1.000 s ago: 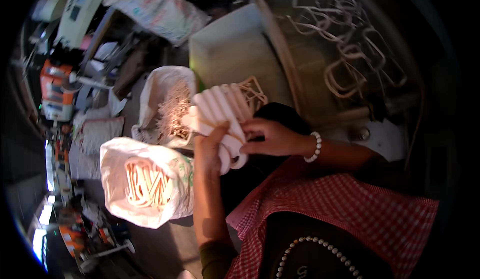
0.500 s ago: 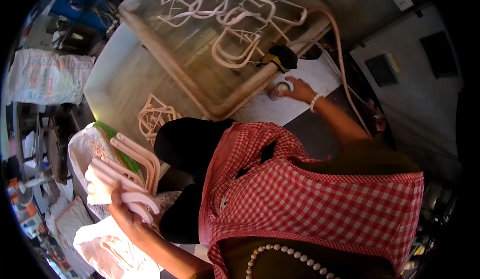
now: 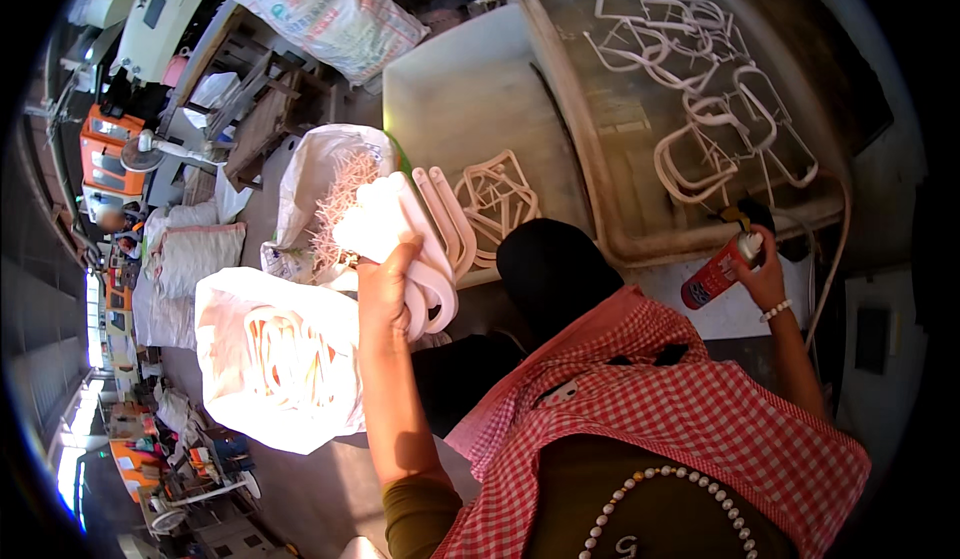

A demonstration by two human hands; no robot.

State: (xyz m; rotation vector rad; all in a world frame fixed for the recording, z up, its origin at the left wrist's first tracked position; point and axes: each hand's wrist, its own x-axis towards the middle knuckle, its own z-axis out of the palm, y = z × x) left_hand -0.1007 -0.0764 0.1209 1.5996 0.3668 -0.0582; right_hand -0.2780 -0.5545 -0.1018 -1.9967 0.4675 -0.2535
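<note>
A bundle of pale pink curved plastic pieces (image 3: 436, 294) is gripped in my left hand (image 3: 383, 284), its fingers closed round them; strong sunlight washes out their upper part. Similar bent pieces (image 3: 447, 219) stand just beyond it, perhaps part of the same bundle. On the right, my right hand (image 3: 766, 277) is wrapped round a tilted red can (image 3: 712, 277) with a pale top. The can is raised over a white sheet (image 3: 660, 284), beside a large tub's near rim (image 3: 700, 249). Close behind that hand lies a black-and-yellow object (image 3: 738, 212), partly hidden.
Pale plastic frames (image 3: 690, 109) lie in the large tub, and more frames (image 3: 500, 194) in the smaller tub. A white sack with pink scraps (image 3: 345, 184) and another white sack (image 3: 225, 329) with pink pieces stand left. A hose (image 3: 832, 259) hangs at right.
My right hand has lifted the can off the white sheet and tilted it. The view has swung left; my left hand still holds the pink pieces.
</note>
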